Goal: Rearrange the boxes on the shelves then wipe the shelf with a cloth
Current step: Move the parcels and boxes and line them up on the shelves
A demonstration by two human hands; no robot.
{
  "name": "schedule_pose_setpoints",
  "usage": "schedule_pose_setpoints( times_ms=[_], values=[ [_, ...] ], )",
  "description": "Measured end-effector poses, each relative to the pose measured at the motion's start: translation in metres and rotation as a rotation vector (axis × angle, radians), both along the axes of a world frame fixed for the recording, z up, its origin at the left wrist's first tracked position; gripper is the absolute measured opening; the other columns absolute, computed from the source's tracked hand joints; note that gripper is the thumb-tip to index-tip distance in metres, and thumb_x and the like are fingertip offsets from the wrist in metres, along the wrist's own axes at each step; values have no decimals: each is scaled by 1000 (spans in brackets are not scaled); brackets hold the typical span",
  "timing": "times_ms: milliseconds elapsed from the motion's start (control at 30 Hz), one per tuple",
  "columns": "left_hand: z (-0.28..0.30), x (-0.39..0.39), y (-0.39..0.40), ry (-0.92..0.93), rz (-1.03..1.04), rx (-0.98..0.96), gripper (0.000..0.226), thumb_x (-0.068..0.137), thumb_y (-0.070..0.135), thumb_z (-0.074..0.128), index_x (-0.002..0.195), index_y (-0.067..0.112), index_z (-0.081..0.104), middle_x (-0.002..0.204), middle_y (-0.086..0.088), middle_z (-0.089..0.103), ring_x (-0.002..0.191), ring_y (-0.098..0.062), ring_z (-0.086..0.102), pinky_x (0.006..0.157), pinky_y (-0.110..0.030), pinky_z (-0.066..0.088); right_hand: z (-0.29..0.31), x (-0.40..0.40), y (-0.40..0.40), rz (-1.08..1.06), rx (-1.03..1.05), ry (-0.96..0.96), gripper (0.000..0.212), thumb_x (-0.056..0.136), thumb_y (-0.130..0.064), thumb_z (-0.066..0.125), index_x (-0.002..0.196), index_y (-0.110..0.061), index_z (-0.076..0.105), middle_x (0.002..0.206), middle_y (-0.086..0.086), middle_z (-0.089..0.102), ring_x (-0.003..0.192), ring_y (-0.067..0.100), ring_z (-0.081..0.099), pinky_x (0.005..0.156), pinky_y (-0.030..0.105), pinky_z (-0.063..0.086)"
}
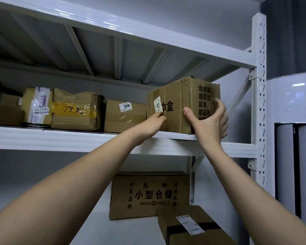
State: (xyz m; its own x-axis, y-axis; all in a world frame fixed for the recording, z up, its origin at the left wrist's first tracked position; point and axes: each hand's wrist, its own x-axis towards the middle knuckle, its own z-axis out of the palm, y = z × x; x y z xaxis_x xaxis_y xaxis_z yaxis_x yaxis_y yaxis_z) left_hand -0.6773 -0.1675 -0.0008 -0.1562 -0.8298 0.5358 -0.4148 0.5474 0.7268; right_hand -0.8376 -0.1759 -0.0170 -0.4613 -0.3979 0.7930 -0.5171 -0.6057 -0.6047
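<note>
A worn cardboard box (184,105) is held at the right end of the white shelf (60,138), its base resting on the front edge. It is grasped by the right hand (208,119) around its near corner, while the left hand (152,124) is pressed, fingers extended, against its front face beside a white label (158,105).

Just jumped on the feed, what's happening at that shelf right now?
A person is reaching up with both hands to the printed cardboard box at the right end of the upper shelf. The left hand touches its front lower edge near a small label; the right hand wraps its right corner. The box sits skewed on the shelf. Beside it to the left stands the box labelled 3090, then more taped boxes. No cloth is in view.
</note>
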Motion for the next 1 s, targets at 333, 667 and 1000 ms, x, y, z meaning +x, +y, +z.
schedule_pose_setpoints(
  times_ms=[333, 667, 1000],
  values=[
    [20, -15, -74, -203, 110, 142, 63, 97, 24, 37, 153, 21, 7, 149, -7, 34, 128, -19, 42, 98, -28, 38, 11, 5, -89, -163, 314, 291, 121, 60, -87, 52, 151, -30, -4, 156, 16, 6, 137, 40, 18, 106, 53, 23],
    [36, 10, -122, -452, 205, 267, 36, 94, 16, 40, 130, 12, 41, 109, -9, 53, 95, -21, 50, 84, -32, 45, 42, 19, -132, 132, 582, 505, 104, 83, -52, 64, 152, -23, -9, 157, 16, -4, 141, 37, 21, 114, 40, 22],
    [27, 23, -156, -736, 253, 348, 33, 97, 29, 38, 126, 12, 38, 122, -8, 46, 84, -17, 50, 91, -38, 39, 53, 31, -172, 162, 779, 580, 82, 90, -31, 59, 149, -14, 4, 142, 8, 41, 126, 27, 41, 87, 36, 40]
  ],
)
